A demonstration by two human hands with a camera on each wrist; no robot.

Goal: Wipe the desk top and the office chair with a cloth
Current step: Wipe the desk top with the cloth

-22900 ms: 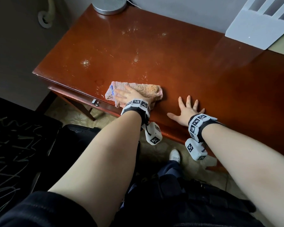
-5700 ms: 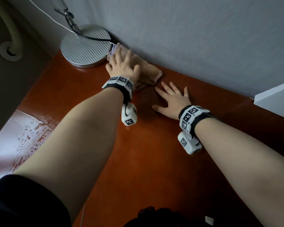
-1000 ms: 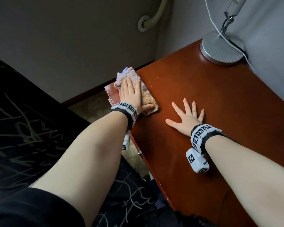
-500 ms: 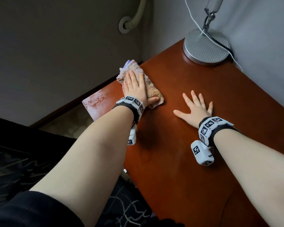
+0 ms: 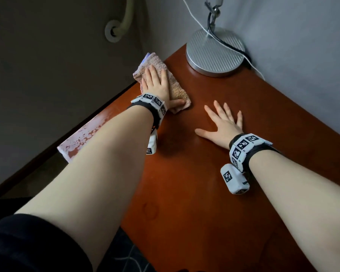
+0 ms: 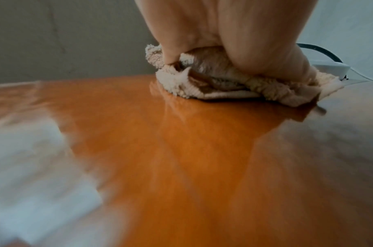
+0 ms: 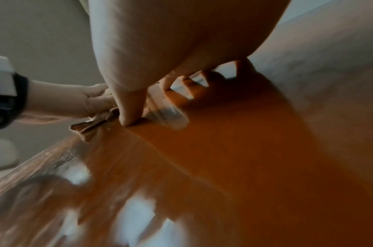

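A folded pinkish-tan cloth (image 5: 180,92) lies at the left edge of the reddish-brown desk top (image 5: 194,183), its far end hanging over the edge. My left hand (image 5: 155,83) presses flat on the cloth with straight fingers, thumb along its near side. In the left wrist view the palm bears down on the bunched cloth (image 6: 223,86). My right hand (image 5: 223,119) lies flat on the bare wood to the right, fingers spread. In the right wrist view its thumb touches the desk top (image 7: 244,150) beside the cloth (image 7: 92,124). The office chair is not clearly in view.
A round silver lamp base (image 5: 215,53) with its cables stands at the desk's far corner against the grey wall (image 5: 292,46). A wet, glossy strip (image 5: 86,134) runs along the desk's left edge. A pale pipe (image 5: 124,20) enters the darker wall beyond.
My left hand has slid the cloth away from me along the left edge, towards the lamp. The right hand stays flat on the desk.
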